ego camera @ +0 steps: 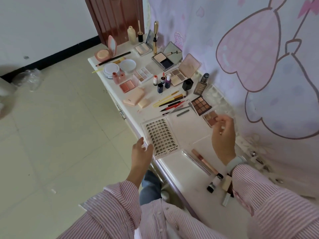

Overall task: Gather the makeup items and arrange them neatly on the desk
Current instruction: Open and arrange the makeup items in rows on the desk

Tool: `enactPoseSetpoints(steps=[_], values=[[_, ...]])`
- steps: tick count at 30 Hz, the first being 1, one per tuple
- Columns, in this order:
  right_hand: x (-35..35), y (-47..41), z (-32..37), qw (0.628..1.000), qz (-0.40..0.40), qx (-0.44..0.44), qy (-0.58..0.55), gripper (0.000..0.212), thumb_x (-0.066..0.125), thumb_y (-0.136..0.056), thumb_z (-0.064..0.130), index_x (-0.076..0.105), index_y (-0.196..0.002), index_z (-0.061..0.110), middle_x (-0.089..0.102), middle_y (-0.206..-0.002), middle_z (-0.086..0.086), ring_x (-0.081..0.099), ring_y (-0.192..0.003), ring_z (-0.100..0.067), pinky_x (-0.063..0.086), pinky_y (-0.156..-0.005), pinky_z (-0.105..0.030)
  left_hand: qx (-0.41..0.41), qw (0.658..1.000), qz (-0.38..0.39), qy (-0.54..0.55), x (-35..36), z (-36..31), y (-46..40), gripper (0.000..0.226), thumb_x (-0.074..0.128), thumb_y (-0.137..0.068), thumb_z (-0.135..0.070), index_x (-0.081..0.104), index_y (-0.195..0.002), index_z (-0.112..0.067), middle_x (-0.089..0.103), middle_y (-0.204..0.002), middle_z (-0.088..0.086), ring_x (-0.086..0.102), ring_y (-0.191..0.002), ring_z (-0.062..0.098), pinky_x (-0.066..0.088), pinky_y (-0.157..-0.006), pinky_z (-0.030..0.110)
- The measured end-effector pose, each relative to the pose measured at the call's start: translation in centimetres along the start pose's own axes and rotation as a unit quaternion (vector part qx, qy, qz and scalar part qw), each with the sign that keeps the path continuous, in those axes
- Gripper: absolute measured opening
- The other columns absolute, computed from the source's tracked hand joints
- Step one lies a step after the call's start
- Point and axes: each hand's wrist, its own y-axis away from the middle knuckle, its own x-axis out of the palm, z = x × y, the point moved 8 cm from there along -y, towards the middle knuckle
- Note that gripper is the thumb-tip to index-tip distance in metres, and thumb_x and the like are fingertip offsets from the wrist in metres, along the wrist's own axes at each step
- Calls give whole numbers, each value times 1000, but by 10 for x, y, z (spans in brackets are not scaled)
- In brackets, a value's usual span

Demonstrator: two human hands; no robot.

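Makeup covers a long white desk (174, 167). An open clear case of false lashes (160, 137) lies near the front edge, its lid (188, 125) flat beside it. My left hand (140, 152) hovers open at the case's left edge, off the desk's side. My right hand (223, 135) is raised over the lid's right corner, fingers loosely spread and blurred, holding nothing I can see. It partly hides a small brown palette (209, 118). A nine-pan palette (201, 104) lies just beyond, with pencils and brushes (169, 100) to its left.
A pink gloss tube (204, 161), a small black-capped bottle (214, 184) and tubes lie by my right sleeve. Compacts, palettes, small bottles and a foundation bottle (201, 83) fill the far half. A pink curtain (259, 66) hangs along the right; tiled floor (60, 135) is on the left.
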Motion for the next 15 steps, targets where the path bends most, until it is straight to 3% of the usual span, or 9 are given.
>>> enactPoseSetpoints(steps=[4, 7, 9, 11, 15], values=[[-3, 54, -2, 978, 44, -150, 135, 17, 45, -86, 13, 57, -92, 3, 55, -86, -4, 51, -76, -20, 45, -66, -35, 104, 988, -33, -110, 4, -2, 22, 51, 51, -93, -15, 34, -140, -9, 36, -141, 8, 39, -128, 22, 35, -106, 35], [15, 89, -1, 881, 95, -309, 346, 26, 50, -79, 24, 67, -89, 7, 61, -78, -8, 57, -68, -27, 43, -60, -34, 171, 973, -36, -148, 12, -7, 37, 48, 53, -90, -8, 41, -136, -6, 42, -136, 10, 40, -125, 23, 31, -105, 29], [25, 99, -11, 846, 116, -315, 414, 33, 66, -70, 25, 69, -99, 11, 63, -78, -5, 58, -67, -26, 44, -60, -33, 176, 972, -34, -154, 16, -6, 43, 46, 53, -89, -7, 44, -134, -6, 43, -135, 10, 40, -124, 23, 32, -104, 28], [31, 102, -19, 836, 125, -298, 442, 43, 78, -61, 23, 69, -101, 11, 62, -77, -5, 58, -67, -26, 43, -59, -33, 171, 972, -34, -155, 17, -5, 46, 44, 52, -90, -6, 45, -133, -7, 43, -135, 8, 40, -124, 22, 32, -105, 29], [38, 99, -24, 832, 105, -279, 468, 38, 77, -63, 19, 69, -99, 8, 61, -74, -6, 57, -65, -25, 44, -56, -33, 183, 972, -42, -142, 11, -5, 53, 39, 53, -89, -5, 50, -128, -8, 46, -130, 6, 45, -120, 22, 36, -103, 29]])
